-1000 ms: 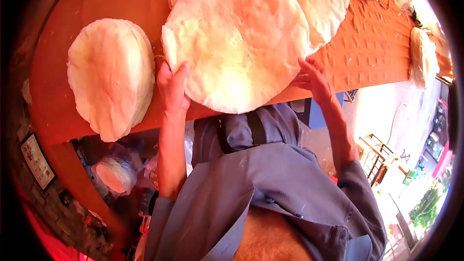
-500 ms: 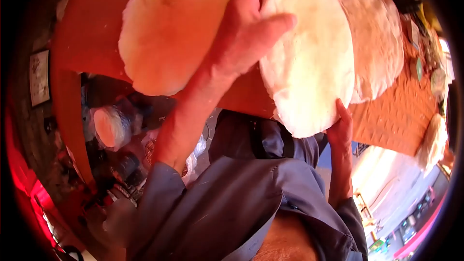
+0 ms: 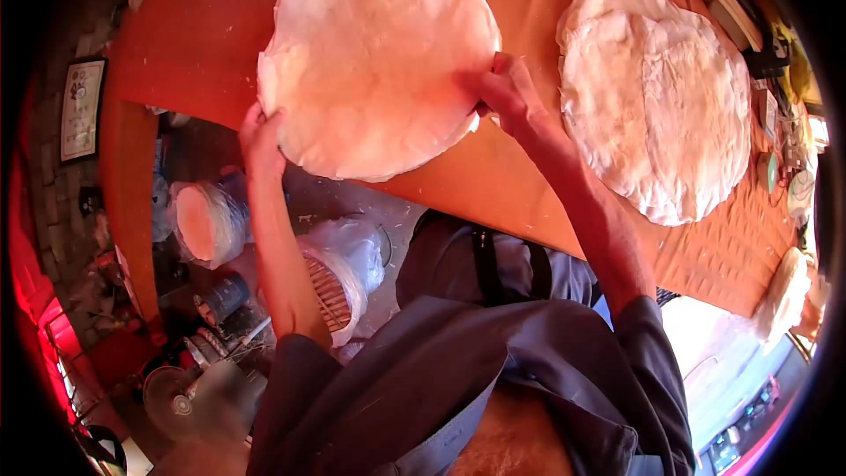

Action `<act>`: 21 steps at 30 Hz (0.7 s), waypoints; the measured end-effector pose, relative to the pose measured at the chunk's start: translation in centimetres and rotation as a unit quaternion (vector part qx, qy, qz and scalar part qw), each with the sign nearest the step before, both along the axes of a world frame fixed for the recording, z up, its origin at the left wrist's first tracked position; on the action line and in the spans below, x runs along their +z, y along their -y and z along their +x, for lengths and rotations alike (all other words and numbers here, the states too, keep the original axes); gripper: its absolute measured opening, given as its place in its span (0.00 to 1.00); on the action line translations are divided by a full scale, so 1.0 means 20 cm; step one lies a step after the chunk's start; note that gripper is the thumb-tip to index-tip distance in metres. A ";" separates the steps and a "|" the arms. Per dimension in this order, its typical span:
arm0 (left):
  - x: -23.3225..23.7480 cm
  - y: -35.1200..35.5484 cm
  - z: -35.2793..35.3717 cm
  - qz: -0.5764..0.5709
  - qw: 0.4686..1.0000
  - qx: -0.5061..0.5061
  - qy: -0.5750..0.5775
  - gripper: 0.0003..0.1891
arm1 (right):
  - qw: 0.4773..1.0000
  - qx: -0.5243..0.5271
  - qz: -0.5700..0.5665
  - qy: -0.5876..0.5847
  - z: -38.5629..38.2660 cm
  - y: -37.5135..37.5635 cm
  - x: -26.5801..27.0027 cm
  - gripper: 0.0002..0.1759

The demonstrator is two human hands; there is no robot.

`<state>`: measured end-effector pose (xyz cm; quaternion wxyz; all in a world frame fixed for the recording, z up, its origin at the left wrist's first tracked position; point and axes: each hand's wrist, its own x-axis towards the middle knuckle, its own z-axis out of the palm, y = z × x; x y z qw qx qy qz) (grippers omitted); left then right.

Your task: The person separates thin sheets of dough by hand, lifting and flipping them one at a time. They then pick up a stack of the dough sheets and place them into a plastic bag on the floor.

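Note:
A large round pale sheet (image 3: 379, 70), thin and soft-edged like a flatbread, lies at the left part of the table's near edge. My left hand (image 3: 263, 139) is closed on its lower left rim, thumb on top. On the right rim, my right hand (image 3: 509, 95) pinches the edge between thumb and bent fingers. A second layer shows along parts of the border beneath it. To the right rests another pale round piece (image 3: 656, 101), wrinkled and with a crease down its middle, apart from both hands.
An orange-brown table (image 3: 529, 185) spans the view. Books (image 3: 733, 13) and small items line its right side, with a pale bundle (image 3: 782, 295) at the corner. Below, plastic-wrapped round goods (image 3: 198, 222), a ribbed item in clear plastic (image 3: 330, 286) and a fan (image 3: 172, 401) stand on the floor.
The tilted round sheet has swung left and down flat over the pale round that lay there. Both hands moved left with it, my right hand going up to its right rim.

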<state>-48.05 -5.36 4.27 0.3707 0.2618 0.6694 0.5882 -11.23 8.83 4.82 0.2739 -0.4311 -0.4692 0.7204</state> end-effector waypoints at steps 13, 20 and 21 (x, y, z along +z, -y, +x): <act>0.00 -0.03 0.10 0.007 0.989 0.087 0.120 0.24 | 0.980 -0.081 0.172 0.064 -0.12 -0.25 0.01 0.35; -0.28 0.08 -0.16 -0.097 0.986 0.092 -0.099 0.18 | 0.919 -0.202 0.280 0.190 -0.31 -0.21 -0.30 0.33; -0.38 0.08 -0.26 -0.116 0.980 0.092 -0.136 0.18 | 0.915 -0.208 0.288 0.189 -0.27 -0.21 -0.30 0.35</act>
